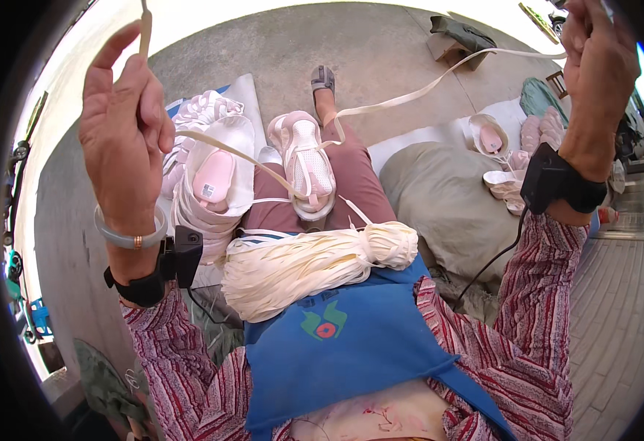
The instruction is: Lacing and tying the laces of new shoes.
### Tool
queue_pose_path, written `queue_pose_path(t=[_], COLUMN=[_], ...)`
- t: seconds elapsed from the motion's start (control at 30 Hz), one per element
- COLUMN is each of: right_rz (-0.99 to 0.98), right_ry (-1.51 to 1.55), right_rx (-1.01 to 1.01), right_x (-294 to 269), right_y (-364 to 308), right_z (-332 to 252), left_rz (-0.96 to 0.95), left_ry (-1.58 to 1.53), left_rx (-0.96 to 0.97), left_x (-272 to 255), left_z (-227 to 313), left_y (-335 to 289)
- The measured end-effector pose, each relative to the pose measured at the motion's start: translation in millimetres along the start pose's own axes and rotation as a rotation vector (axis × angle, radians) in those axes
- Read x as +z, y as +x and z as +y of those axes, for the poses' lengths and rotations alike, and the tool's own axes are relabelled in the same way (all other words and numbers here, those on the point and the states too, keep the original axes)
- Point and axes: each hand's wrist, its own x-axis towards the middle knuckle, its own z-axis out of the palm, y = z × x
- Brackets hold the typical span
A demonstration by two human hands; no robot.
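Observation:
A pink and white sneaker (309, 165) rests on my lap, toe pointing away, with a cream shoelace (417, 93) threaded in it. My left hand (125, 121) is raised at the upper left, fingers closed on one side of this lace, whose tip sticks up above the fingers. High at the upper right, my right hand (598, 70) grips the lace's other side; its fingertips are partly cut off by the picture's edge. Both lengths run slack from the shoe up to the hands. A thick bundle of cream shoelaces (300, 268) lies across my blue apron (337, 367), nearer to me.
Nested pink and white shoes (215, 180) stand at my left. More pale pink shoes (495, 140) lie on a white sheet at the right, beyond a grey-green cloth bundle (432, 195). A cardboard box (451, 51) sits on the concrete floor farther off.

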Motion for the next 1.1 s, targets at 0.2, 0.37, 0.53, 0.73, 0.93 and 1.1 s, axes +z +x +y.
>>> queue_pose_path(t=[0.2,0.37,0.53,0.73,0.93,1.1], right_rz=[-0.540,-0.876,-0.945,-0.973,-1.082,-1.012], right_ry=[-0.228,-0.348,-0.369,-0.420,-0.431,-0.380], right_rx=[0.466,0.459,0.425,0.396,0.295,0.291], right_x=[83,136,153,148,153,160], right_y=[-149,-224,-253,-255,-247,-251], right_z=[77,104,117,113,116,119], left_rz=[0.100,-0.132,-0.225,-0.284,-0.335,-0.270], left_ry=[0.277,0.538,0.747,0.806,0.938,0.895], left_rx=[-0.599,-0.488,-0.467,-0.414,-0.302,-0.289], left_x=[-16,-11,9,17,17,20], left_z=[-80,-163,-207,-209,-212,-211], left_y=[-48,-57,-63,-65,-62,-62])
